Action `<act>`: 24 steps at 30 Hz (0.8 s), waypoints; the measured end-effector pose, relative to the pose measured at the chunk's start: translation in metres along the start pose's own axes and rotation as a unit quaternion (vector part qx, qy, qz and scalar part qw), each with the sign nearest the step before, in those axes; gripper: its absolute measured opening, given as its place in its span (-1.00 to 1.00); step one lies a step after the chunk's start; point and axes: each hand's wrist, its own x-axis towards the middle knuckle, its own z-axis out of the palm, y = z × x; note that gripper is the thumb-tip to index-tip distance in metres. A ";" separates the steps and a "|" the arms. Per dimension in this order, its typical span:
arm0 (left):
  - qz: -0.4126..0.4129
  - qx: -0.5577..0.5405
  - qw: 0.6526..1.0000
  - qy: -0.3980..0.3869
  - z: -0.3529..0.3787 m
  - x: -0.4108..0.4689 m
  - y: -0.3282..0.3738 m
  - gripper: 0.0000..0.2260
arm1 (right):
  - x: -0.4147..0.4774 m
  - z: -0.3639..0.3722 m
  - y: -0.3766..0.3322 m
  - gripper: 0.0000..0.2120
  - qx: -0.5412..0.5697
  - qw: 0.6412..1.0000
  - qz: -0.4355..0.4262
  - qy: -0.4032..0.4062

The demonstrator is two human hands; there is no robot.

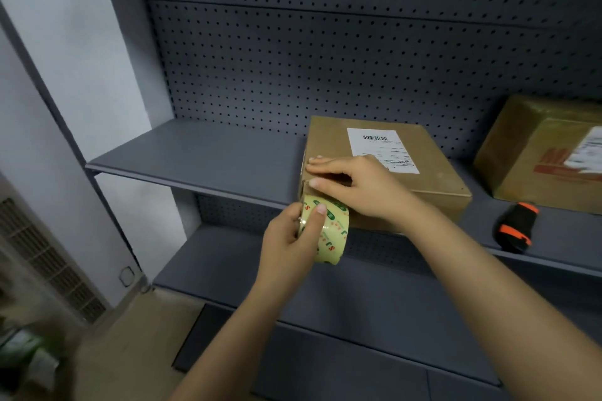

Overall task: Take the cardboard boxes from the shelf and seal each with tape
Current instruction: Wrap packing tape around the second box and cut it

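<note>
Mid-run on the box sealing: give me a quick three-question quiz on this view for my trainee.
1. True or false: the left hand grips the tape roll.
2. What does the right hand press on? A) the labelled box B) the wall C) the floor
3. What lies on the shelf just right of the labelled box?

Key: 1 true. 2 A, with the fingers flat on its top near the front left corner. 3 a black-and-orange tool.
</note>
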 end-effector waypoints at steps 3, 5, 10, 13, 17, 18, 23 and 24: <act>-0.002 -0.006 1.000 0.005 0.000 0.001 0.000 -0.74 | 0.003 0.004 -0.002 -0.67 0.015 1.000 0.006 0.011; -0.007 -0.009 1.000 0.013 0.001 0.002 0.000 -0.74 | 0.003 0.006 0.000 -0.68 0.019 1.000 0.007 0.016; -0.012 -0.024 0.999 0.033 0.007 -0.001 -0.004 -0.78 | 0.001 0.007 0.001 -0.68 0.022 1.000 0.000 0.012; -0.013 -0.017 0.999 0.034 0.007 0.003 -0.004 -0.75 | 0.002 0.006 0.000 -0.68 0.019 1.000 0.004 0.008; -0.054 -0.005 0.998 0.041 0.007 0.003 -0.018 -0.70 | 0.002 0.007 0.000 -0.69 0.024 1.000 0.014 0.012; -0.062 -0.003 0.997 0.044 0.008 0.001 -0.022 -0.70 | 0.002 0.007 0.001 -0.69 0.027 0.999 0.016 0.015; -0.080 -0.031 0.995 0.043 0.012 0.006 -0.025 -0.71 | 0.008 0.006 0.005 -0.69 0.029 0.999 0.019 0.018; -0.086 -0.037 0.995 0.035 0.012 0.007 -0.025 -0.71 | 0.010 0.006 0.006 -0.68 0.027 0.999 0.019 0.020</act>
